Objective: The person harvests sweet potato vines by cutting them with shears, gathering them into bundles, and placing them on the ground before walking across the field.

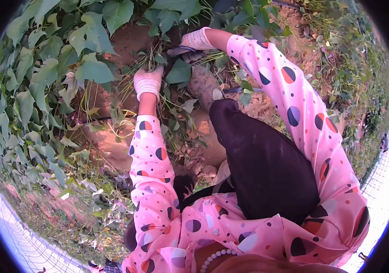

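My left hand, in a whitish knit glove, is closed around a bunch of green vine stems with lobed leaves. To its right and slightly farther off, my right hand wears a similar glove with dark grey about the fingers. Its fingers are curled low among the stems. A thin dark edge shows at them, but I cannot make out what they hold. A broad green leaf hangs between the two hands. Brown soil lies under the stems.
Dense leafy vines cover the left side, and more foliage runs along the right. A grey strip lies on the soil right of the hands. My dark-trousered knee is bent close below. Stones lie by it.
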The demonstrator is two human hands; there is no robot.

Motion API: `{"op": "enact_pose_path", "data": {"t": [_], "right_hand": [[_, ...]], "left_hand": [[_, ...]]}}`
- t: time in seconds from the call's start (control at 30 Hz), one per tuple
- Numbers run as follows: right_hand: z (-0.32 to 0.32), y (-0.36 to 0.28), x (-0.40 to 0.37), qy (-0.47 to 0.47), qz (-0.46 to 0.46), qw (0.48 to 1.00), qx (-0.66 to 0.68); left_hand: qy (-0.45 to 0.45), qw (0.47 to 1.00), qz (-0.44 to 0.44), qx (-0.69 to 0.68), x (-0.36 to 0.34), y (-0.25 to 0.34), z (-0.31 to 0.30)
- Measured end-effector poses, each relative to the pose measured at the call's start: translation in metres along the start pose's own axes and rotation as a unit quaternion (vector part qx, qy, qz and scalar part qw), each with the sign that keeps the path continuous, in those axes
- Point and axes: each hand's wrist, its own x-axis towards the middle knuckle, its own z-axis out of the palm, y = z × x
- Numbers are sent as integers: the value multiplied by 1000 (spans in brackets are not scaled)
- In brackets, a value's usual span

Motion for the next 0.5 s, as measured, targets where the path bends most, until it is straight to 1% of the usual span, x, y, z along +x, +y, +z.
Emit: {"op": "enact_pose_path", "data": {"t": [0.03,0.07,0.1,0.13,0.17,0.2,0.23,0.27,0.3,0.33,0.37,0.4,0.47,0.5], "right_hand": [[-2,10,20,2,-36,999,23],[3,11,17,7,-37,999,22],[10,13,10,60,-89,993,-58],[12,16,4,113,-137,974,-139],[8,34,10,112,-182,955,-207],[1,55,9,214,-245,903,-279],[-7,75,7,328,-284,832,-346],[-4,72,-35,364,-167,886,-235],[-12,90,-52,417,-136,892,-106],[-24,116,-70,462,-104,881,24],[-60,192,-47,599,-188,769,-118],[-76,228,-51,633,-95,755,-140],[-84,271,-83,632,23,769,-94],[-89,300,-93,614,79,739,-266]], "left_hand": [[-8,999,-6,-50,6,-6,4],[-8,999,-1,-52,5,-4,0],[-28,991,-27,-124,-2,0,-6],[-49,978,-52,-197,-11,3,-12],[-47,972,-50,-224,-14,-2,-23],[-45,966,-49,-251,-18,-11,-39],[-41,959,14,-278,-36,-4,-72],[31,873,-78,-481,-49,2,-88],[48,779,-72,-621,-55,2,-111],[58,672,-84,-733,-51,-12,-134],[62,674,-33,-735,-47,-34,-157],[67,673,21,-736,-48,-47,-173],[43,672,58,-737,-55,-41,-187],[86,718,34,-690,-62,-21,-185]]}}
